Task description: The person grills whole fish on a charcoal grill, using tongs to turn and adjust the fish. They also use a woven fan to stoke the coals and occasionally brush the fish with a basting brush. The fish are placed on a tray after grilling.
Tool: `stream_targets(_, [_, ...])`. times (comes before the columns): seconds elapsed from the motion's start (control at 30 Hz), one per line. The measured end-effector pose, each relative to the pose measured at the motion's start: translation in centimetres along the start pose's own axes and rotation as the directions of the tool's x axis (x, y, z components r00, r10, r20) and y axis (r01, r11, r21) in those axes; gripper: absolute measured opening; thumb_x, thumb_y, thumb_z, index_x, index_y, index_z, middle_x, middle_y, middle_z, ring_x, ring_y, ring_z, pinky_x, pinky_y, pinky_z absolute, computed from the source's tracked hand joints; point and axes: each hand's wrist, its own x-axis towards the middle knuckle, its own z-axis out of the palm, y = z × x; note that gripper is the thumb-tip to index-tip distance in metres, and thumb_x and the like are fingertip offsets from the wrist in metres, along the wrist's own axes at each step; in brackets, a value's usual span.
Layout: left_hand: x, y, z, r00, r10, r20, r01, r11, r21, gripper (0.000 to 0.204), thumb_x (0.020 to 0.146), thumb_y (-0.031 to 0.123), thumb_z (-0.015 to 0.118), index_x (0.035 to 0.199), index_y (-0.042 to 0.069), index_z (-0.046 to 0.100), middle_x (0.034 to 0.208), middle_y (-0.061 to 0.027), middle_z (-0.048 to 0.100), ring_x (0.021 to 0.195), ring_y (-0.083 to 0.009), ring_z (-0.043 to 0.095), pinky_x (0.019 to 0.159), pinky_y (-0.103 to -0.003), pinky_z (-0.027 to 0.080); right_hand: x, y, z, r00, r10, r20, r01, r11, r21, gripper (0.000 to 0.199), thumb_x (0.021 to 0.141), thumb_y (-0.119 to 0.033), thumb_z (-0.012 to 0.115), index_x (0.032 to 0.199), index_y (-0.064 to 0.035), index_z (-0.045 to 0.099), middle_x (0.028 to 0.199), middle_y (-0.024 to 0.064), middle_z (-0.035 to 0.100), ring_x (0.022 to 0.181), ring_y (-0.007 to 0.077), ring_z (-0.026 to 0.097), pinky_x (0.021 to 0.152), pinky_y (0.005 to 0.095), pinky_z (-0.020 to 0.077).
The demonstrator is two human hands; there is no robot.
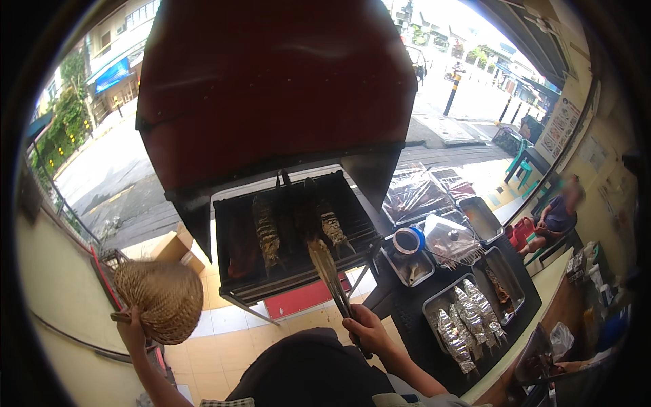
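Tongs (330, 277), stiff and long, sit clamped in your right hand (366, 330) at their rear end, tips just past it over grilled fish (266, 234), fragile-looking; your left hand (130, 324) grips a light woven fan (163, 298).

The fan (160, 298) is showing woven straw, rough and matt. The tongs (330, 278) are looking like dull metal. The grill (291, 234) is showing black, sooty metal under a matt red hood (271, 81) — the trays (468, 305) are gleaming steel, the wrapped fish (461, 325) in crinkled glossy foil.
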Motion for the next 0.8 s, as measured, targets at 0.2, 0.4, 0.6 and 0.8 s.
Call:
stream_targets(0.2, [-1.9, 3.5, -8.4, 0.975, 0.05, -0.218, -0.223, 0.275, -0.935, 0.034, 0.098, 0.017, 0.071, 0.125, -0.002, 0.062, 0.109, -0.0051, 0.065, 0.1, -0.0158, 0.061, 0.092, -0.031, 0.049, -0.4, 0.5, -0.6, 0.996, -0.065, -0.068, 0.051, 0.98, -0.194, 0.051, 0.094, -0.038, 0.078, 0.12, 0.0008, 0.059, 0.078, 0.0005, 0.057, 0.067, 0.0093, 0.056, 0.059, 0.0285, 0.043])
stream_targets(0.4, [0.3, -1.4, -1.5, 1.0, 0.004, 0.004, 0.001, 0.565, -0.825, 0.035, 0.099, 0.018, 0.07, 0.126, -0.002, 0.061, 0.11, -0.0053, 0.066, 0.1, -0.0162, 0.061, 0.092, -0.032, 0.049, -0.5, 0.7, 0.7, 0.999, 0.004, -0.039, -0.008, 0.994, -0.112, 0.052, 0.093, -0.038, 0.079, 0.12, 0.0014, 0.059, 0.081, 0.0016, 0.059, 0.071, 0.0106, 0.057, 0.062, 0.029, 0.0445])
stream_targets(0.6, [-0.9, -2.1, -4.7, 0.999, -0.028, 0.039, 0.041, 0.92, -0.391, 0.037, 0.1, 0.02, 0.068, 0.128, -0.002, 0.061, 0.112, -0.0063, 0.066, 0.102, -0.0173, 0.061, 0.093, -0.033, 0.05, -1.5, 0.5, 1.0, 0.997, -0.067, -0.044, 0.055, 0.969, -0.242, 0.055, 0.094, -0.033, 0.078, 0.128, 0.0039, 0.056, 0.083, 0.0027, 0.06, 0.069, 0.0089, 0.057, 0.061, 0.0269, 0.0451])
stream_targets(0.8, [-1.5, 4.3, -10.4, 0.771, 0.615, -0.167, 0.158, -0.438, -0.885, 0.043, 0.102, 0.025, 0.064, 0.132, -0.004, 0.06, 0.122, -0.011, 0.064, 0.112, -0.0218, 0.06, 0.098, -0.037, 0.051, -1.4, -0.1, 1.4, 0.998, -0.032, -0.055, 0.025, 0.992, -0.121, 0.048, 0.097, -0.022, 0.074, 0.13, 0.0053, 0.054, 0.08, 0.001, 0.06, 0.064, 0.0074, 0.056, 0.056, 0.0264, 0.0461])
